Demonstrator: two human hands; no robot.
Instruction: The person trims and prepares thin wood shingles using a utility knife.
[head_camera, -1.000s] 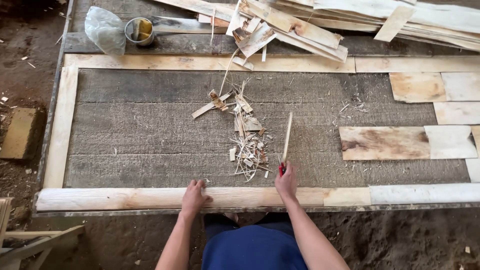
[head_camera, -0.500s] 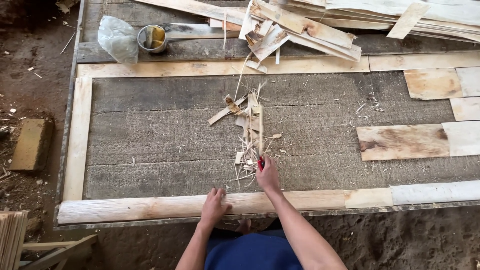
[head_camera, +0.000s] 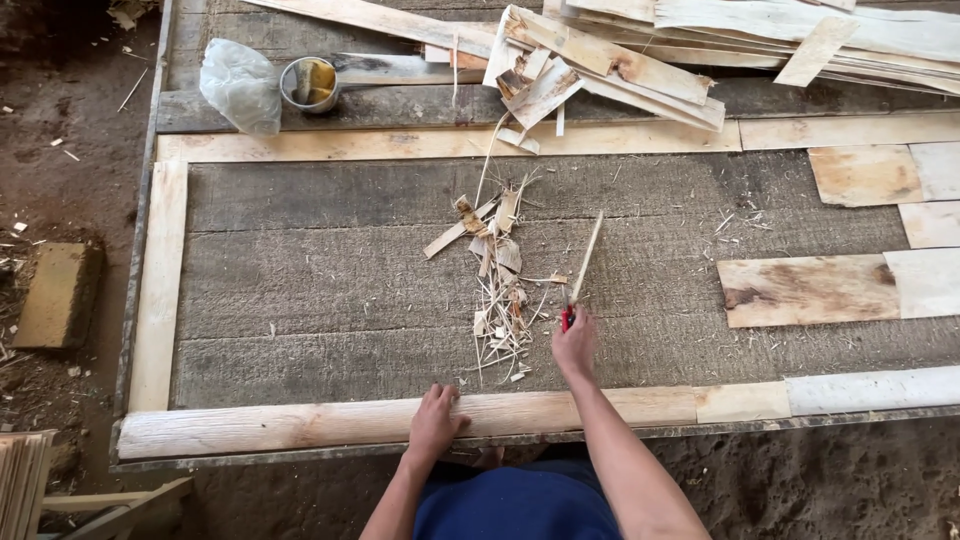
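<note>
Shavings (head_camera: 497, 290) lie just beside right hand (head_camera: 575, 345), board edge near

Bare dirt floor (head_camera: 60, 170), daylight

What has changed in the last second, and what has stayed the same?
The right hand swept the thin stick left into the pile of wood scraps, then back right, tilting it away again. The left hand stayed pressed on the near wooden strip. The tin and plastic bag did not move.
</note>
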